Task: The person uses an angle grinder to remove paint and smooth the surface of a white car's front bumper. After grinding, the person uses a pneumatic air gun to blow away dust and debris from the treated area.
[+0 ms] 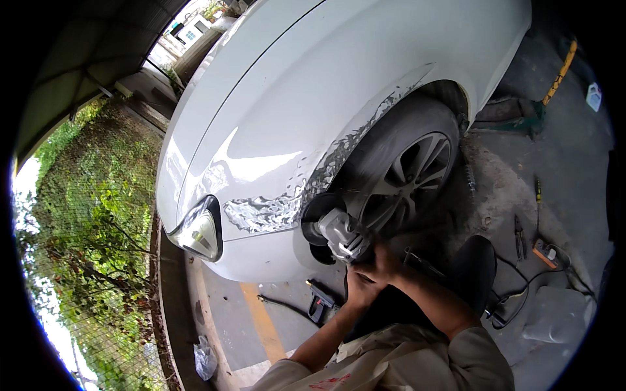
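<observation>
Both hands grip a silver-grey angle grinder (343, 236) in front of the white car's fender (287, 124). My left hand (362, 285) is closed around its rear end, and my right hand (385, 264) closes on the body just beside it; the fingers are partly hidden. The grinder's dark round disc (319, 207) is at the wheel-arch edge, next to the tyre; whether it touches the metal I cannot tell. A crumpled strip of bare, shiny metal (264, 214) runs from near the headlight (201, 229) and up along the arch over the wheel (417, 173).
A pistol-shaped tool (321, 302) with a hose lies on the floor below the bumper. To the right are pliers (520, 238), a screwdriver (538, 189), an orange power strip (545, 253) and loose cables. A green jack (521, 117) with a yellow-black handle stands behind the wheel.
</observation>
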A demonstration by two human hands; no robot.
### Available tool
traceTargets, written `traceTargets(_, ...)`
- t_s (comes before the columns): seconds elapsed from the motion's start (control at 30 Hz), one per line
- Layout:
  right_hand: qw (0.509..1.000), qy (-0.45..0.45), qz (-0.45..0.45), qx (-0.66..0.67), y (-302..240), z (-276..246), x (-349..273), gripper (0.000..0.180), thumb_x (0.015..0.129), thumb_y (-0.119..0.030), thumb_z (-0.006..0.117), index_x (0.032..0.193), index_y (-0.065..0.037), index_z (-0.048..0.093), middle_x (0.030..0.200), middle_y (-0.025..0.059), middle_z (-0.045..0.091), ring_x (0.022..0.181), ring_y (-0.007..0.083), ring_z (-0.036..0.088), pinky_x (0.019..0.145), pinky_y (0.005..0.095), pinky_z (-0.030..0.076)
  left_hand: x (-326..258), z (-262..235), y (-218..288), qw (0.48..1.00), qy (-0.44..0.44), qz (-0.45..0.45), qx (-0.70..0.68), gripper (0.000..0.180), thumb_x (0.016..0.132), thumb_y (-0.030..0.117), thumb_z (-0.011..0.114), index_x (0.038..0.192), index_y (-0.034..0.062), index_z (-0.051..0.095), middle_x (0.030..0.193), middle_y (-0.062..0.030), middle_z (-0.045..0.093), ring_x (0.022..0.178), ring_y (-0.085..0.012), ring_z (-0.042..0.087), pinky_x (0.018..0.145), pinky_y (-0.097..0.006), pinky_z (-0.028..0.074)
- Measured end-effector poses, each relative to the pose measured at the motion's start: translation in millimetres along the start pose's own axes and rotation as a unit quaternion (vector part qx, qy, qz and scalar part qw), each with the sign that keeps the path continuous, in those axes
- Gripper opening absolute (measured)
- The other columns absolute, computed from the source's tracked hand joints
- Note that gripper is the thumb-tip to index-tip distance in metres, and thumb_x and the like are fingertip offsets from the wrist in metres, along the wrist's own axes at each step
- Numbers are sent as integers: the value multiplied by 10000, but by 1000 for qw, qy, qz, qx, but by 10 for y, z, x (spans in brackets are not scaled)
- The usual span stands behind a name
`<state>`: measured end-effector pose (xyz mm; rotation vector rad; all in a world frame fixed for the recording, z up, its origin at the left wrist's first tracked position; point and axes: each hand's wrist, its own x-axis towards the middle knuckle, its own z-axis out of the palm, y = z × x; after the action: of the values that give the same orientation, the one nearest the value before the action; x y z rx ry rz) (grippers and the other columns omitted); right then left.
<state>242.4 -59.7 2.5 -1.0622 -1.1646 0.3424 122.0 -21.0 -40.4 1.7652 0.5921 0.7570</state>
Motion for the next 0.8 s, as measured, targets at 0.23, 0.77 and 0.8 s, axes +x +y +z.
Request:
traceTargets(0.23, 994, -88, 66, -16, 50, 11, -104, 827, 648, -467, 811, 1228, 9, 463, 1129, 208, 572, 1062, 357, 572, 910, 422, 444, -158, 85, -75, 997, 34, 49, 42, 498, 667, 123, 770, 1095, -28, 563, 1069, -153, 613, 977, -267, 611, 842, -364, 481)
traceTargets(0.77, 992, -12, 48, -113, -321, -140, 134, 735, 661, -453, 808, 1152, 14, 524, 1008, 186, 630, 900, 333, 646, 773, 400, 506, 109, 172, 196, 997, 1, 70, -31, 760, 626, 197, 825, 1204, -47, 396, 990, -190, 607, 923, -287, 622, 814, -372, 483)
traceTargets(0.8, 987, -21, 36, -154, -377, -42, 111, 745, 658, -457, 810, 1155, 17, 521, 1006, 188, 628, 902, 336, 645, 775, 402, 505, 19, 156, 84, 997, 6, 71, -42, 735, 628, 197, 823, 1192, -47, 420, 994, -185, 609, 930, -284, 623, 814, -366, 485)
